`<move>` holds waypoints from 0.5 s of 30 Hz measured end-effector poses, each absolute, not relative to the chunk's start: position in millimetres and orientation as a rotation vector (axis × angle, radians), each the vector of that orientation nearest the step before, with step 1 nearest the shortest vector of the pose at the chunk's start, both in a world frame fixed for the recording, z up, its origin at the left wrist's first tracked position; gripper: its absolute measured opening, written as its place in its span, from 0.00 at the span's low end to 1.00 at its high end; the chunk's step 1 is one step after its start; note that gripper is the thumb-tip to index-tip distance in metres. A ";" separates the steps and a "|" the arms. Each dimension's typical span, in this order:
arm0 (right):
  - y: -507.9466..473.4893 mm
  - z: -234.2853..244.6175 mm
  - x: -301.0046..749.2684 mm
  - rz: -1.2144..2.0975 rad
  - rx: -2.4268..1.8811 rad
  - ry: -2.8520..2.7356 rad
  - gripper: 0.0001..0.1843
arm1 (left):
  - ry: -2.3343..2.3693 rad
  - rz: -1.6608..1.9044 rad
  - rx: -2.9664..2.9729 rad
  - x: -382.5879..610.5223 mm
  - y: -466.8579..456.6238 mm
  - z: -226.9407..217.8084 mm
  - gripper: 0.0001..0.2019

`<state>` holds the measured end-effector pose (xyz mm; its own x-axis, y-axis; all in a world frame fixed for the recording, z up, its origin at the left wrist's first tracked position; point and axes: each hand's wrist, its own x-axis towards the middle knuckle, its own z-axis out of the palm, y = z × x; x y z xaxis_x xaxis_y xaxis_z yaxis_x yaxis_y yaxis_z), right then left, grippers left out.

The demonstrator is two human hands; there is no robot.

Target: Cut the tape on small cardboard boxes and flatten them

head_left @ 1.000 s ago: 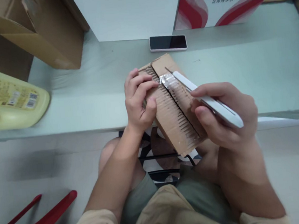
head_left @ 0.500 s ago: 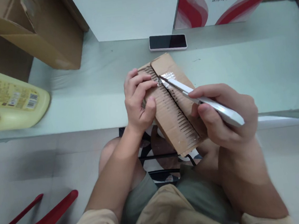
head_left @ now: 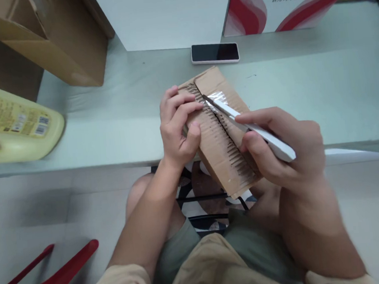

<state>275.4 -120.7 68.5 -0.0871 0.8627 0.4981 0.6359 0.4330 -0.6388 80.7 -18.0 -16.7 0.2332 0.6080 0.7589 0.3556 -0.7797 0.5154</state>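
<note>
A small brown cardboard box (head_left: 216, 157) lies at a slant over the table's front edge. A dark slit runs along its top between torn, ribbed strips, with shiny clear tape (head_left: 219, 98) across the upper part. My left hand (head_left: 179, 123) grips the box's left side, its fingers curled over the top face. In my right hand (head_left: 284, 146) is a white utility knife (head_left: 262, 132), held between thumb and fingers. Its dark blade tip is at the slit beside the tape, close to my left fingertips. How deep the tip sits cannot be made out.
A dark-screened phone (head_left: 215, 53) lies behind the box, before a white panel (head_left: 167, 19) and a red-and-white carton (head_left: 284, 12). An open cardboard carton (head_left: 76, 45) and a yellow jug (head_left: 16, 123) stand at left. Red chair legs (head_left: 55, 280) show on the floor.
The knife's handle end has swung left and its shaft looks steeper, while the blade tip stays near the slit by the tape. My left hand keeps its grip on the box.
</note>
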 end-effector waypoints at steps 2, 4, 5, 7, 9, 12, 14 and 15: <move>-121.0 68.4 275.2 0.324 -1.297 -1.791 0.08 | 0.903 1.572 2.268 81.0 -17.8 -16.6 0.21; -122.2 67.6 275.3 0.309 -1.284 -1.752 0.08 | 0.907 1.560 2.258 81.2 -17.7 -16.4 0.22; -122.9 67.2 275.4 0.303 -1.277 -1.728 0.08 | 0.911 1.552 2.252 81.3 -17.7 -16.2 0.22; -123.9 66.8 275.7 0.306 -1.263 -1.684 0.08 | 0.922 1.547 2.243 81.4 -17.8 -15.9 0.23; -124.2 67.3 275.6 0.348 -1.278 -1.669 0.07 | 0.939 1.538 2.236 81.7 -18.0 -15.8 0.23; -122.8 69.9 274.5 0.407 -1.322 -1.696 0.07 | 0.969 1.514 2.232 82.3 -18.2 -16.1 0.25; -121.3 71.9 273.5 0.412 -1.335 -1.736 0.07 | 0.982 1.504 2.231 82.8 -18.5 -16.3 0.26; -120.5 72.6 273.0 0.412 -1.330 -1.746 0.07 | 0.985 1.505 2.229 83.1 -18.7 -16.3 0.26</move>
<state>273.0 -120.5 72.6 -0.0421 0.8974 0.4391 0.6068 0.3722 -0.7023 83.1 -18.7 -16.3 0.2266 0.6688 0.7081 0.3812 -0.7299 0.5674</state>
